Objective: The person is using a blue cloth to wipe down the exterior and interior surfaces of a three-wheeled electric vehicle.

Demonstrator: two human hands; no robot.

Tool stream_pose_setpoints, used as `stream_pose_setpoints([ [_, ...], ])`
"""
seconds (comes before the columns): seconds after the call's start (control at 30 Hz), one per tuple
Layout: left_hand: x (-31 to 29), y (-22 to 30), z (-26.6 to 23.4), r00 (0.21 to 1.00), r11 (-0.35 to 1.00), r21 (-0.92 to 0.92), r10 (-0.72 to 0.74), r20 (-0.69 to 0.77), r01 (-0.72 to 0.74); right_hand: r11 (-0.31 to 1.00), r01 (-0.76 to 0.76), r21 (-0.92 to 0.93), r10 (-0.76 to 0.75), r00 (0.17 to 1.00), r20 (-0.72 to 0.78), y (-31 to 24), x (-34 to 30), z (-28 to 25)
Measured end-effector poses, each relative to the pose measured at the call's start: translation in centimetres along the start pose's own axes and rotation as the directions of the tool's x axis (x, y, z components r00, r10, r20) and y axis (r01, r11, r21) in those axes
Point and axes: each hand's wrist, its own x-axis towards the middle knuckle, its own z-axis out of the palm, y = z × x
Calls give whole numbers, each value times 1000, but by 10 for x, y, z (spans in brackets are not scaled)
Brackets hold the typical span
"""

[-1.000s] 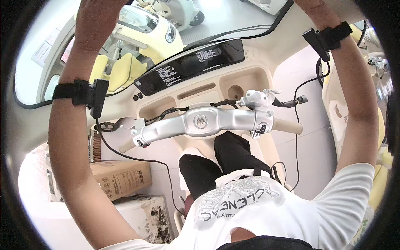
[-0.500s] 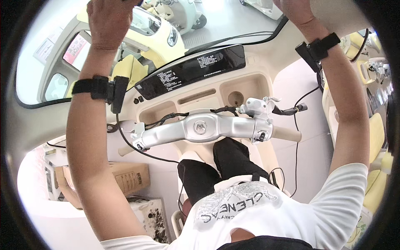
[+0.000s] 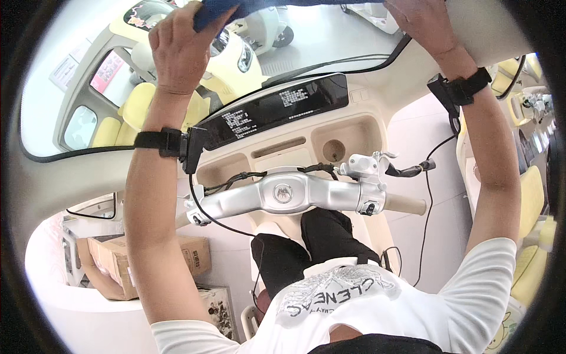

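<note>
Both my arms reach up toward the windshield (image 3: 312,35) of a small cabin vehicle. A strip of blue cloth (image 3: 247,7) stretches between my hands along the top edge of the view, and its upper part is cut off. My left hand (image 3: 181,53) pinches one end between thumb and fingers. My right hand (image 3: 421,25) is closed at the other end, its fingertips partly out of view. Below my arms lies the silver handlebar (image 3: 284,192), untouched, with a beige right grip (image 3: 407,204).
A dark display panel (image 3: 277,109) spans the beige dashboard, above open storage trays (image 3: 348,138). Thin black cables run from my wrist straps (image 3: 162,143). Cardboard boxes (image 3: 112,265) stand at lower left. Yellow vehicles (image 3: 230,65) show through the glass.
My left hand has come down and to the right, bringing the blue cloth into view between both hands. My right hand has lowered slightly.
</note>
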Motion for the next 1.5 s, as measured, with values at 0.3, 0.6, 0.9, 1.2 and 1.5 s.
stream_pose_setpoints([
  [0.3,-31,53,17,971,974,-209,135,196,-93,994,103,36,-108,981,161,-29,-72,76],
  [0.6,-70,106,36,892,954,-296,170,419,-43,970,155,190,-211,923,322,-67,-76,102],
  [0.9,-62,114,48,919,943,-328,173,354,-51,990,135,51,-144,945,295,-70,-93,102],
  [1.2,-79,153,34,803,865,-485,199,562,126,923,-250,291,-86,603,793,-110,-83,112],
  [1.5,-79,28,-86,848,902,-427,174,500,67,872,-77,484,-56,966,254,-69,13,33],
])
